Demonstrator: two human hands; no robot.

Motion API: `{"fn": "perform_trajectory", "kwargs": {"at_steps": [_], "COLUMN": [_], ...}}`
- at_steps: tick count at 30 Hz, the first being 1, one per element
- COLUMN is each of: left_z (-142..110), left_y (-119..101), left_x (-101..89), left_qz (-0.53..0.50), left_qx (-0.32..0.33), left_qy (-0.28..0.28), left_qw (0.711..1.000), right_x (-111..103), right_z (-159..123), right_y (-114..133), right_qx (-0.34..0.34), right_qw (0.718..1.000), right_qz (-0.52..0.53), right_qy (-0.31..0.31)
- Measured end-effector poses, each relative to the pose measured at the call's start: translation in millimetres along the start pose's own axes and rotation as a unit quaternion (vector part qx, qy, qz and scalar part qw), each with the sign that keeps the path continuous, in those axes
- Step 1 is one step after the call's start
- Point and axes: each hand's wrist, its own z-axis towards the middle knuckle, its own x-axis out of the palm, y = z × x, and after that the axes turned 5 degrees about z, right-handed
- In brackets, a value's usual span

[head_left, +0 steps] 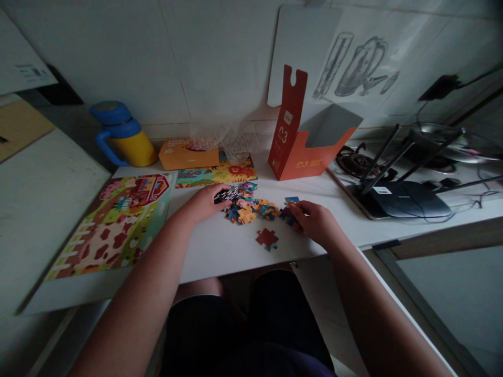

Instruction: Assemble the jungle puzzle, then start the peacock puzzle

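On the counter, cupping patterned puzzle pieces in the left hand, pinching dark pieces with the right hand, likely light, stiff, best gripped edgewise.

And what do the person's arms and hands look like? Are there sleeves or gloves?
The left arm and right arm are bare along all that shows, with no sleeves in view. The left hand and right hand have no gloves, and no watch or bracelet shows.
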Motion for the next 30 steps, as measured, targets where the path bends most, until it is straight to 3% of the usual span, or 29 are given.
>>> {"fn": "perform_trajectory", "kwargs": {"at_steps": [6, 11, 18, 26, 30], "left_z": [0, 1, 0, 0, 0], "left_y": [1, 2, 0, 1, 1], "left_x": [0.4, 1.4, -0.3, 0.9, 0.8], "left_qz": [-0.004, -0.003, 0.011, -0.001, 0.004], "left_qx": [-0.001, 0.004, -0.001, -0.001, -0.002], "left_qy": [-0.003, -0.004, -0.003, -0.001, -0.001], "left_qw": [1.000, 1.000, 1.000, 1.000, 1.000], "right_x": [-5, -11, 11, 10, -3], "right_z": [-2, -8, -29, -36, -36], "right_y": [-6, -5, 3, 15, 7], "right_qx": [-0.053, -0.037, -0.124, -0.026, -0.035], "right_qw": [0.994, 0.994, 0.967, 0.961, 0.968], "right_qz": [-0.081, -0.097, -0.216, -0.273, -0.243], "right_qy": [-0.043, -0.028, -0.051, -0.032, -0.046]}}
